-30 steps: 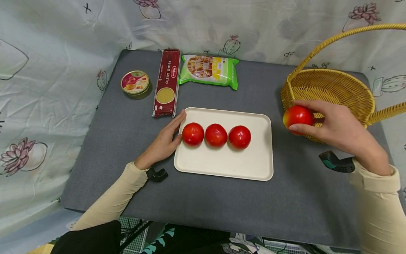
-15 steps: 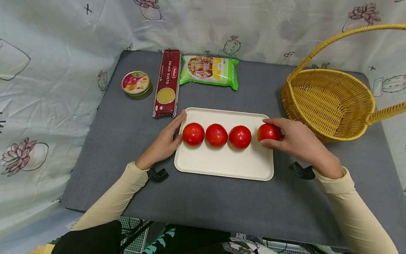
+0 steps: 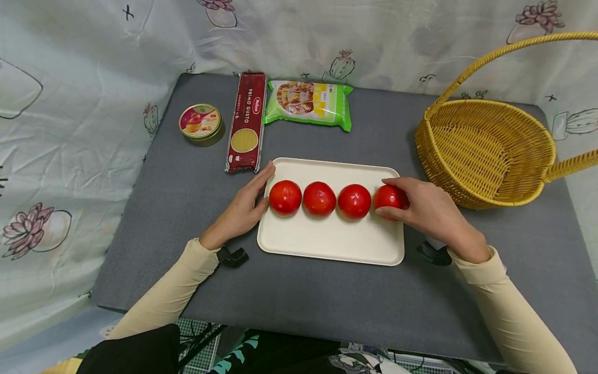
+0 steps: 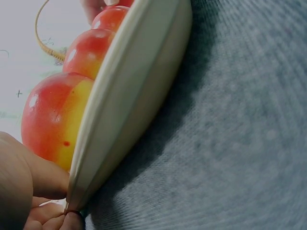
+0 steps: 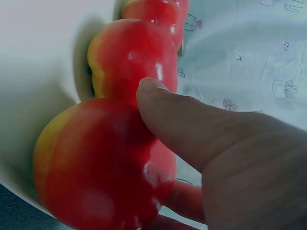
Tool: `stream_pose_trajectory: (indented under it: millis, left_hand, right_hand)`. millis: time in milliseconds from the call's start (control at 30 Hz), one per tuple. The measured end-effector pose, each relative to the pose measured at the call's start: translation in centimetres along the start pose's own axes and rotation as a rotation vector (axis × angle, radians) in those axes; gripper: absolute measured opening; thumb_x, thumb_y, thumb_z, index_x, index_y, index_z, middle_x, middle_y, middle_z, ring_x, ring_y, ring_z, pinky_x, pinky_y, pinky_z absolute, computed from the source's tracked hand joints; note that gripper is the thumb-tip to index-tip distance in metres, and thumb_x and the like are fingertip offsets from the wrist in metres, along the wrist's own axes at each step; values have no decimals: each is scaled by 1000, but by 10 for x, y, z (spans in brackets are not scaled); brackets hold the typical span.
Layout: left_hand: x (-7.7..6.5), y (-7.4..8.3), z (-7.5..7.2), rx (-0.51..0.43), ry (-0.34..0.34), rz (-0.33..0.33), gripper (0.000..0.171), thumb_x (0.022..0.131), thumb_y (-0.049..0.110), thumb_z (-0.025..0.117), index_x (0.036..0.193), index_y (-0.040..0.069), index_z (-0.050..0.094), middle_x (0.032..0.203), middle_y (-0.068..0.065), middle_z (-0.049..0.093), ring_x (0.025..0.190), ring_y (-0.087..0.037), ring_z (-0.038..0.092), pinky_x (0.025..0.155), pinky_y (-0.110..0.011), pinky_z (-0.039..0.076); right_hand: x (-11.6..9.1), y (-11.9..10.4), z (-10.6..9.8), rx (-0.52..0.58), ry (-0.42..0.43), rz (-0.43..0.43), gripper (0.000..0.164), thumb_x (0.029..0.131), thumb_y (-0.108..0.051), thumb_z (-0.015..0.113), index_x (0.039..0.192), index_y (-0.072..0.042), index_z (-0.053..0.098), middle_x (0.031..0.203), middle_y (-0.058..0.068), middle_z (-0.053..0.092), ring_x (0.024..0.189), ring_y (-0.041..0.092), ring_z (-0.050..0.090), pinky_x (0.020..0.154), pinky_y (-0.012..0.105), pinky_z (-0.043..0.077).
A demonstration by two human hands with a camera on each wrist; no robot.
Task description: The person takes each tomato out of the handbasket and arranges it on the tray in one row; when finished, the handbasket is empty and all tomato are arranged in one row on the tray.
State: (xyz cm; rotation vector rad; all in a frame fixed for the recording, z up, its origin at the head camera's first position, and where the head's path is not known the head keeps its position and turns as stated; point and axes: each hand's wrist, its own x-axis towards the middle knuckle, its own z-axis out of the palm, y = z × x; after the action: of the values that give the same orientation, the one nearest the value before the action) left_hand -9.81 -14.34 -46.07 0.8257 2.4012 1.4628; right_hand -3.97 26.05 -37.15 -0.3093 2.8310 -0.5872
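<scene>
A cream rectangular tray (image 3: pixel 327 241) lies on the table with a row of red and yellow apples across it. My left hand (image 3: pixel 240 212) holds the tray's left edge, its thumb at the rim next to the first apple (image 3: pixel 285 198); the left wrist view shows the thumb (image 4: pixel 45 177) and fingers around that edge. At the tray's right end, my right hand (image 3: pixel 432 212) grips the last apple (image 3: pixel 389 199) between thumb and fingers. This apple (image 5: pixel 100 167) sits close against its neighbour (image 5: pixel 134 60). The other middle apple (image 3: pixel 319 199) stands untouched.
A yellow wicker basket (image 3: pixel 436 161) with a tall handle stands at the right, beside my right hand. Behind the tray are a red spaghetti pack (image 3: pixel 246 122), a green snack bag (image 3: pixel 308 104) and a round tin (image 3: pixel 200 124). Patterned curtains (image 3: pixel 383 47) border the table.
My right hand has brought an apple left from the basket's rim to the tray's right end, then slightly further left beside the others. My left hand has stayed at the tray's edge.
</scene>
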Motion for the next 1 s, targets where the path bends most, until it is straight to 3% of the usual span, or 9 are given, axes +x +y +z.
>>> stream_pose_trajectory:
  millis: [767,1000]
  left_hand:
    - [-3,1,-1,-14,-2,-14,72,100,-15,53,167,-2,27,176,-13,20,160,-26,25,123,-44,33]
    - [-3,2,-1,-21,-1,-12,72,100,-16,53,167,-2,28,176,-14,20,159,-27,26,123,-45,33]
  right_hand:
    - [1,-2,14,-25,32,-13,68,93,-52,80,144,-10,65,125,17,72,100,32,68,75,55,58]
    - [0,-5,9,-24,36,1,71,96,-55,76,146,-7,63,132,21,69,111,37,65,80,59,58]
